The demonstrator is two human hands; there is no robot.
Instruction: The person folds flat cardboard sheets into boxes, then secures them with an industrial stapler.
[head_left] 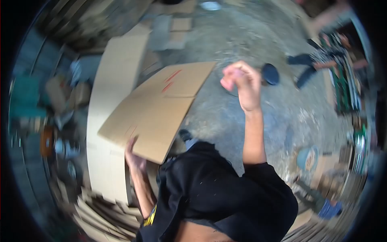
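A flat brown cardboard sheet (153, 109) with red marks is tilted in front of me. My left hand (136, 159) grips its near edge, the thumb on top and the other fingers hidden underneath. To the right of the sheet's far corner, my right hand (242, 82) is raised and apart from it. Its fingers are curled in and blurred, and whether anything is inside them cannot be seen. Beneath and left of the sheet runs a long pale cardboard panel (107, 101).
Stacked cardboard (100, 213) lies at the lower left. A dark round stool (270, 74) and a pale blue tub (307, 159) stand on the concrete floor (225, 40). One person (322, 56) is at the upper right, another (326, 207) at the lower right.
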